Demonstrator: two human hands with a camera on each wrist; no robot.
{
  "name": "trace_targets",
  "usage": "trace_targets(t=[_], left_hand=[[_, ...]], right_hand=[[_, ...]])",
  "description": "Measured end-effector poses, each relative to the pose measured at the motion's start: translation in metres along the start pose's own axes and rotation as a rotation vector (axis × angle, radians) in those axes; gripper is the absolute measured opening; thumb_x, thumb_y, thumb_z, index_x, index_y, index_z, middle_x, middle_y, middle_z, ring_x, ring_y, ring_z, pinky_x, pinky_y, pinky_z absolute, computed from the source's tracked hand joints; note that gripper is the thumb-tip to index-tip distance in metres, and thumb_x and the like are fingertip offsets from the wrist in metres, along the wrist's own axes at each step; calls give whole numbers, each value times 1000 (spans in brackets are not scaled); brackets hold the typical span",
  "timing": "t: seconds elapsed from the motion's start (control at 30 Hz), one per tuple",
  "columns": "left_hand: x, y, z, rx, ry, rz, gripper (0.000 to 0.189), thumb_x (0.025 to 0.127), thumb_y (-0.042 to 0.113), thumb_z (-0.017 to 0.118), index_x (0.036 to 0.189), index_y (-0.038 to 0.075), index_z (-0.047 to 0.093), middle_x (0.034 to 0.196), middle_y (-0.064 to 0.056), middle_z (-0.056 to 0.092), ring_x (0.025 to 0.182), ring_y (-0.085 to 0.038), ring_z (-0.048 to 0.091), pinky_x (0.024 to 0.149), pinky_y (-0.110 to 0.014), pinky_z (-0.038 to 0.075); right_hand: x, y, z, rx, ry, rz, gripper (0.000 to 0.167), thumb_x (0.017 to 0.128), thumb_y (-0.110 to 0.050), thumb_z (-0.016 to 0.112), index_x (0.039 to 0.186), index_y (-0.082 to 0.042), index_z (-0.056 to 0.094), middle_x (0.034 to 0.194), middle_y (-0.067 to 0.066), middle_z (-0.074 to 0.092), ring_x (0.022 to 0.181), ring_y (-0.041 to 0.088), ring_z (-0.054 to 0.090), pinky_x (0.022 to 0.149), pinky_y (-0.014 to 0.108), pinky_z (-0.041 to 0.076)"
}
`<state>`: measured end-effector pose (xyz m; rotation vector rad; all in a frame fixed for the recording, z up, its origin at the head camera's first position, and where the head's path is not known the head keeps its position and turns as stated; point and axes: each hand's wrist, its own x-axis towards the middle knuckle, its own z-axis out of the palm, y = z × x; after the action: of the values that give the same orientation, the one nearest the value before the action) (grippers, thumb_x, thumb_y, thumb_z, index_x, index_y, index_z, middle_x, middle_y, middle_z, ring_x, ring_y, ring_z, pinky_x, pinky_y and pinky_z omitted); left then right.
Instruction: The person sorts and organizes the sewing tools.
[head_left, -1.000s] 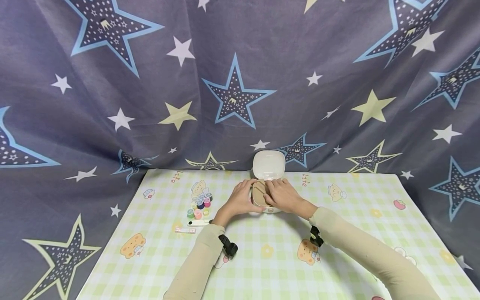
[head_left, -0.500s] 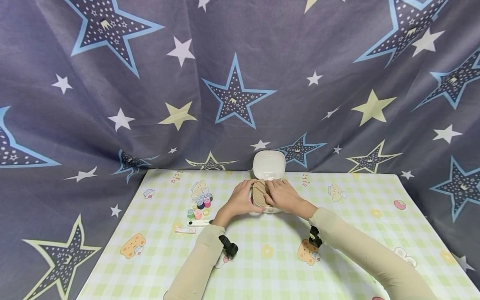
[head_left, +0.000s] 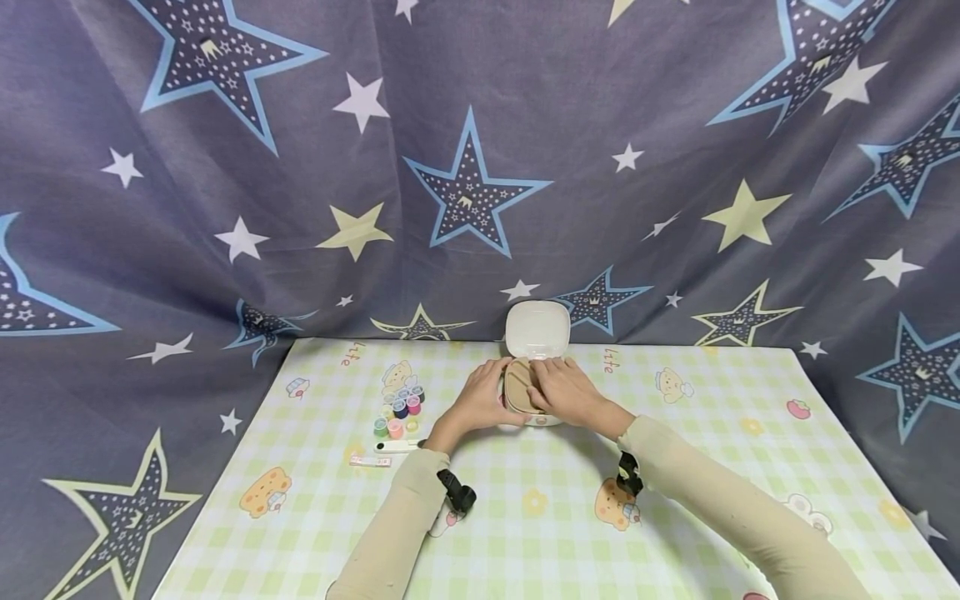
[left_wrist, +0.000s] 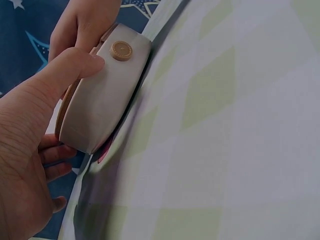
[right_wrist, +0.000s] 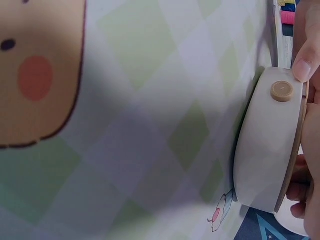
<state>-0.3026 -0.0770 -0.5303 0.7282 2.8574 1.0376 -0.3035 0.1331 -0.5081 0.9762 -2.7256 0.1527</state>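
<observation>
A small white box (left_wrist: 102, 95) with a round tan button on its front stands on the table, its white lid (head_left: 538, 329) raised at the back. A tan inner cover (head_left: 517, 387) fills the box's mouth. My left hand (head_left: 483, 398) holds the box's left side; its thumb (left_wrist: 85, 62) lies on the front wall near the button and the other fingers reach round the end. From the right, my right hand (head_left: 566, 392) bends its fingers over the tan cover and grips it. In the right wrist view its fingertips (right_wrist: 298, 192) show behind the tan rim, partly hidden.
Left of the box, several small coloured thread spools (head_left: 400, 408) stand in a cluster. In front of them lie a white tool with a dark end (head_left: 397, 447) and a pink-and-white strip (head_left: 371, 461). A star-patterned curtain (head_left: 465, 200) hangs behind the checked tablecloth (head_left: 517, 533).
</observation>
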Motion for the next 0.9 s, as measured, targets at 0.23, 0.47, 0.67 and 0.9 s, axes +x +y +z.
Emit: trace_targets(t=[0.23, 0.47, 0.67, 0.9], left_hand=[[0, -1, 1, -1, -2, -6, 108, 69, 47, 89, 155, 7, 36, 148, -13, 48, 139, -30, 44, 122, -49, 27], [-1, -1, 0, 5, 1, -4, 109, 68, 49, 89, 154, 7, 37, 146, -12, 49, 138, -29, 46, 121, -48, 30], [0, -1, 1, 16, 1, -8, 108, 67, 49, 88, 153, 8, 38, 146, -12, 49, 138, -29, 46, 121, -48, 30], [2, -5, 2, -5, -1, -11, 109, 67, 49, 89, 155, 8, 37, 145, -12, 50, 136, -29, 47, 119, -48, 33]], right_hand=[[1, 2, 0, 12, -12, 19, 46, 103, -31, 53, 135, 3, 54, 120, 19, 67, 110, 34, 63, 88, 45, 45], [0, 3, -5, 45, 22, 38, 47, 102, -30, 56, 135, 4, 54, 119, 19, 68, 111, 34, 63, 90, 46, 46], [-3, 5, -14, 74, 57, 67, 45, 101, -29, 57, 133, 4, 55, 116, 19, 69, 111, 34, 63, 91, 48, 46], [-9, 13, -25, 130, 51, 149, 49, 102, -30, 54, 138, 3, 53, 130, 22, 66, 127, 38, 58, 106, 54, 42]])
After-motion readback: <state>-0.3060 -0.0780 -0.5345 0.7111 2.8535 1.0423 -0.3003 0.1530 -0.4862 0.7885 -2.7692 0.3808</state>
